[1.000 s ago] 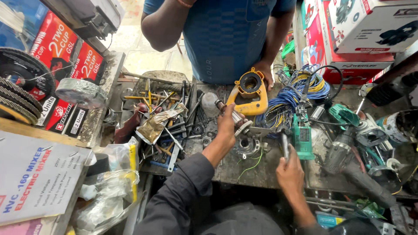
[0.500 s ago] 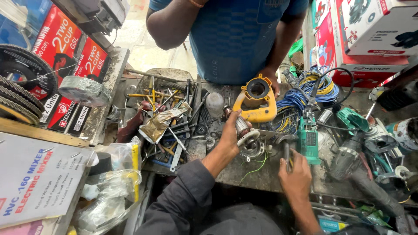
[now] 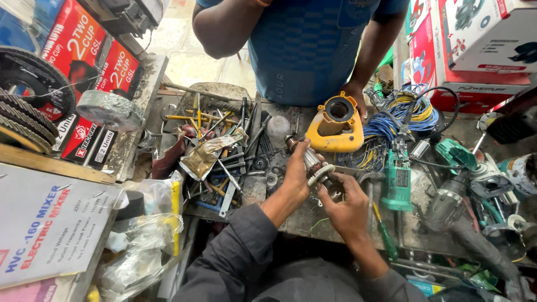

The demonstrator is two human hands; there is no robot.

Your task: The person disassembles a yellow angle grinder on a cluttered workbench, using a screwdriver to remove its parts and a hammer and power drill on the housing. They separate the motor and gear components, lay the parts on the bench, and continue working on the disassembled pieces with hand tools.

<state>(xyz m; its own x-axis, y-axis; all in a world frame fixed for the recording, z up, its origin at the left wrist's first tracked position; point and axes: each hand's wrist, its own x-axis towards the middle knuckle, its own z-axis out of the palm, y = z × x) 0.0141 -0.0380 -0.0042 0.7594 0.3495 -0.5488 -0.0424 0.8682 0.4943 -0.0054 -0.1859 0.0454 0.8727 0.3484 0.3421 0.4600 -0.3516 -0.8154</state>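
Red cartons (image 3: 84, 61) with white and black panels are stacked at upper left. A white sign (image 3: 47, 223) printed in blue and red is propped at lower left. White and red boxes (image 3: 475, 45) picturing power tools are piled at upper right. No screens are seen.

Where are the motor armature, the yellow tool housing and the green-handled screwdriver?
motor armature (image 3: 311, 161): head view, on the wound middle section above the left hand's fingers.
yellow tool housing (image 3: 335, 130): head view, on its flat yellow body below the round opening.
green-handled screwdriver (image 3: 387, 238): head view, on the green handle.
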